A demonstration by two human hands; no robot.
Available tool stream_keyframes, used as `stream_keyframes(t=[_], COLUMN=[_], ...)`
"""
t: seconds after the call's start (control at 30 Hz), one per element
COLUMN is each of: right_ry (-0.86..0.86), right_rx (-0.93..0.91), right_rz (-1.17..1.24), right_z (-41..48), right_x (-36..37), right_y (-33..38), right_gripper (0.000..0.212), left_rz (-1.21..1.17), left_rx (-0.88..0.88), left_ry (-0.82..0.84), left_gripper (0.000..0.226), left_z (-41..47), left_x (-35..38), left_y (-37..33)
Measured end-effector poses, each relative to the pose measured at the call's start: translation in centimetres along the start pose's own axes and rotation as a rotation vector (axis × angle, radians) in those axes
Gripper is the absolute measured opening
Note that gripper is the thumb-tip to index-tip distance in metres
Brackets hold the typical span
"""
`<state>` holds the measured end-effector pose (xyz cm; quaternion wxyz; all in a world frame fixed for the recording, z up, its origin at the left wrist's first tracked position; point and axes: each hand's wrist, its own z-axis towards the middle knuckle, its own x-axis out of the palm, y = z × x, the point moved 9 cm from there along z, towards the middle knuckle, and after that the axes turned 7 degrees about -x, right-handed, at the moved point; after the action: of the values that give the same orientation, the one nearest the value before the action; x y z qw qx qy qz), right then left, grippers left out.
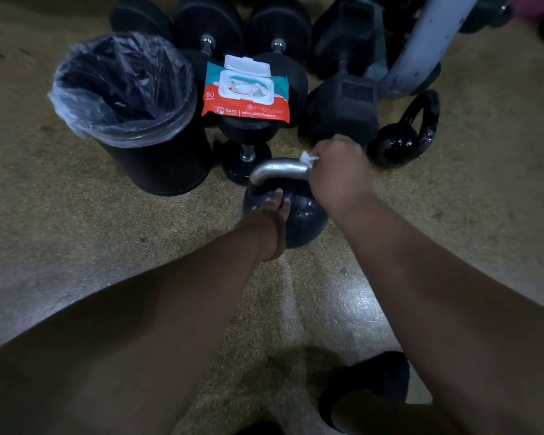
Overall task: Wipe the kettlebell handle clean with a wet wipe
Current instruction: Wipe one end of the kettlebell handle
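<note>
Two bare forearms reach forward and down from the bottom of the view to the kettlebell (305, 221), which stands upright on the speckled floor (76, 215) just in front of the person. The left hand (272, 211) lies on the near upper side of the black ball, fingers straight and pressed against it, apparently to steady it. The right hand (336, 171) is curled round the right end of the handle (277, 169), with the wet wipe (308, 158) trapped between palm and metal; only a small white tuft shows above the knuckles.

The kettlebell looks like solid iron, so it is likely heavy and unlikely to shift under rubbing. Its round ball could rock, though, which makes the bracing hand useful. The handle is bare grey metal, rigid and smooth, and probably slick once damp. The wipe is soft, thin and limp, so it is best kept wrapped round the bar under a full grip and slid along it, not pinched by a corner. The left bend of the handle looks dry and not yet reached.

Beyond stand a lined black bin (157, 158), an open wipe pack (245, 89) resting on dumbbells (248, 149), and a second kettlebell (402, 142).
</note>
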<state>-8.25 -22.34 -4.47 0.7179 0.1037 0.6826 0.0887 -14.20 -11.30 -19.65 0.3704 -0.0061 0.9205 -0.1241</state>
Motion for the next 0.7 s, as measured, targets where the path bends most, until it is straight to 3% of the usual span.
stream_keyframes(t=[0.1,0.27,0.47,0.7], right_ry=[0.042,-0.031,0.068,0.000], right_rx=[0.051,0.020,0.087,-0.029], right_rz=[-0.016,-0.024,-0.032,-0.031], right_z=[0.3,-1.7,0.8,-0.6], right_x=[-0.2,-0.5,0.0,0.2], right_y=[-1.1,0.1,-1.4,0.9], right_gripper=[0.021,0.022,0.021,0.020], left_rz=[-0.004,0.008,-0.015,-0.027], left_rx=[0.006,-0.013,0.008,0.003], left_ry=[-0.013,0.011,0.013,0.004], left_gripper=[0.096,0.100,0.094,0.096], left_z=[-0.3,-0.1,-0.5,-0.1], left_x=[-0.1,-0.2,-0.4,-0.2], left_y=[0.0,-0.1,-0.1,-0.3])
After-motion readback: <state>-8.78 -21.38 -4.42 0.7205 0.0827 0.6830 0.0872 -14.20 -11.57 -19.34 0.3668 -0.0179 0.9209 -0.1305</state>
